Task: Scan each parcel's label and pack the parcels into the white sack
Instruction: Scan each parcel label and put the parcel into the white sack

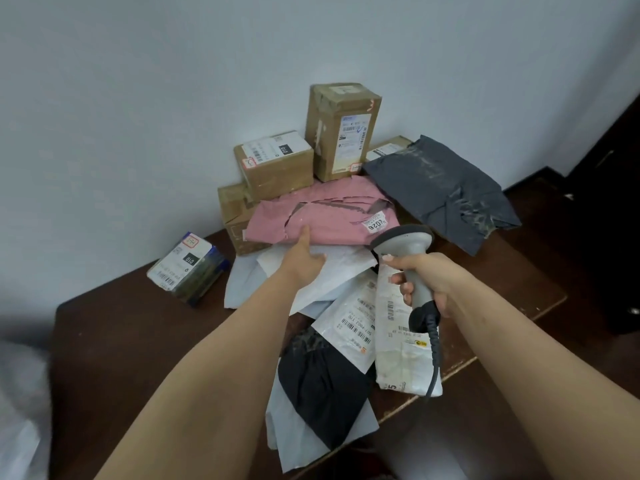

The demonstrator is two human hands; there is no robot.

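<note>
My right hand (420,284) grips the handle of a grey barcode scanner (403,239), whose head points toward the pink mailer bag (325,216) and its white label (374,224). My left hand (304,254) reaches to the pink bag's near edge, its thumb touching the bag and its fingers on the white bags just below it. White mailer bags (356,313) with barcode labels and a black bag (322,382) lie on the dark wooden table (138,334) under my arms. A blurred white sack (17,420) shows at the far left edge.
Brown cardboard boxes (273,161) are stacked against the wall, a tall one (341,126) upright behind them. A dark grey mailer (440,192) lies at the right. A small clear-wrapped parcel (187,268) sits at the table's left. The scanner's coiled cable (434,355) hangs down.
</note>
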